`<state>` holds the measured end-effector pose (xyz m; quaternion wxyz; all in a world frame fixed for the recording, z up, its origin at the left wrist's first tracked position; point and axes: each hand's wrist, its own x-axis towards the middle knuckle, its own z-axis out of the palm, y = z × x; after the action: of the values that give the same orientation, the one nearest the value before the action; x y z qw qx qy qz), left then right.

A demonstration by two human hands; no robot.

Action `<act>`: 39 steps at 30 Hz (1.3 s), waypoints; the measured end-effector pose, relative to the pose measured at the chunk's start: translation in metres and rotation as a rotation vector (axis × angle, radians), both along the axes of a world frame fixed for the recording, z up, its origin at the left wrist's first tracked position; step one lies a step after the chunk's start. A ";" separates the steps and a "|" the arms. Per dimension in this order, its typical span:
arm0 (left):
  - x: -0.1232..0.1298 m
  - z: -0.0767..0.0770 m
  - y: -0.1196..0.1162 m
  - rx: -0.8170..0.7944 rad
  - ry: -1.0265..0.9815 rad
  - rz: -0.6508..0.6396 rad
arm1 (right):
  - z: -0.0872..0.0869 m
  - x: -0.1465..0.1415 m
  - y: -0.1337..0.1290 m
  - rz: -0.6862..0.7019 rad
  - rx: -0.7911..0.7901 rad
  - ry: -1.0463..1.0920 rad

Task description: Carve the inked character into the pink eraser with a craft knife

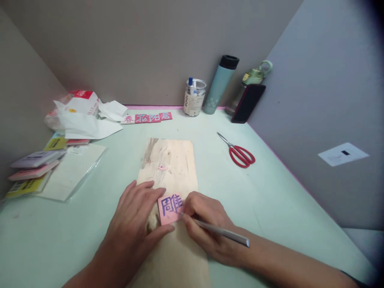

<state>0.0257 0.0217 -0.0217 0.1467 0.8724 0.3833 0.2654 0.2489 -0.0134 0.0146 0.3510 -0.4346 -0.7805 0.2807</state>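
A small square pink rubber block (168, 218), marked with a purple Chinese character, lies on a wooden board (177, 168). My left hand (138, 212) grips the block along its left side, the index finger near its top edge and the thumb at the bottom corner. In a pen grip, my right hand (207, 222) holds a slim metal craft knife (223, 231). The knife's thin tip meets the lower right part of the character. Fingers of the right hand cover the block's right edge. Small pink shavings (163, 168) lie farther up the board.
Red-handled scissors (241, 156) lie at right. Along the back stand a pen jar (194, 98), a blue bottle (220, 86) and a phone (248, 104) leaning on a green-lidded bottle. Carved pink blocks (153, 117) form a row. Packets (36, 160) and tissues (81, 120) sit left.
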 end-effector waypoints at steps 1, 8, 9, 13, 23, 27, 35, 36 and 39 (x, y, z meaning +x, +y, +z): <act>0.000 0.001 -0.001 0.001 0.001 -0.008 | 0.000 0.000 0.000 -0.007 -0.008 0.004; -0.011 0.007 0.000 -0.131 0.080 -0.054 | 0.006 -0.004 -0.002 -0.069 -0.150 0.070; -0.012 0.007 0.001 -0.131 0.078 -0.062 | 0.006 -0.005 -0.002 -0.081 -0.182 0.088; -0.012 0.004 0.005 -0.101 0.040 -0.090 | 0.004 -0.009 0.002 -0.126 -0.264 0.212; 0.002 0.014 -0.004 -0.051 0.018 -0.011 | 0.002 -0.017 -0.005 -0.302 -0.400 0.316; 0.007 0.016 -0.009 -0.005 0.020 0.029 | -0.005 -0.020 -0.011 -0.379 -0.326 0.308; -0.008 0.015 0.001 -0.153 0.053 -0.054 | -0.009 -0.018 -0.011 -0.360 -0.298 0.264; -0.008 0.015 0.001 -0.152 0.049 -0.046 | -0.008 -0.018 -0.010 -0.353 -0.307 0.267; -0.007 0.014 -0.001 -0.131 0.044 -0.023 | -0.004 -0.018 -0.008 -0.334 -0.325 0.245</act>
<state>0.0191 0.0208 -0.0073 0.1981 0.8708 0.3931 0.2190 0.2314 -0.0218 0.0104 0.4099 -0.5710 -0.5942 0.3909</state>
